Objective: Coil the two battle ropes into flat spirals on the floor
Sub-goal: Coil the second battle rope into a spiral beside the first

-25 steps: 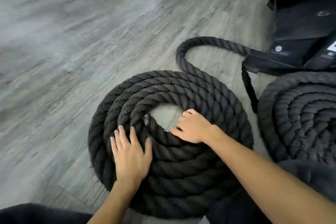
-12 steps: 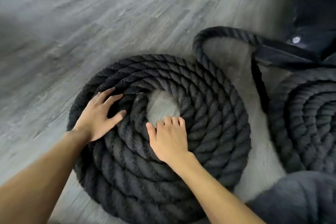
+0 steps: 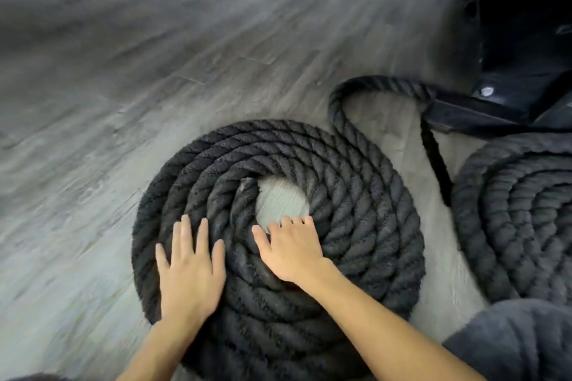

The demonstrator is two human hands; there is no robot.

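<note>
First coil [image 3: 356,195] is lying flat on the grey plank floor [image 3: 123,71], several turns wide, with a bare gap [image 3: 281,201] showing floor at its centre. Left hand [image 3: 190,272] is pressing flat on the coil's near-left outer turns, fingers straight and spread, pointing away from the person, gripping nothing. Right hand [image 3: 292,252] is resting on the inner turns at the near edge of the gap, thumb out to the side, fingers curling over the innermost turn so the tips are dipping into the gap. The frayed-looking inner rope end [image 3: 244,185] is sitting at the far-left edge of that gap, just across from the right fingertips, so the right hand is the nearer one to it. Judging by this, closing the gap means drawing the inner turns inward while the left hand is pinning the outer ones. The tail [image 3: 343,120] is leaving the coil's far-right rim, looping round toward a black equipment base [image 3: 495,108]. Second coil [image 3: 520,219] is lying just right of the first, apart from it, already wound. Half a second ago the left hand was spread on the far-left turns; now it is on the near-left side, while the right is staying at the gap.
</note>
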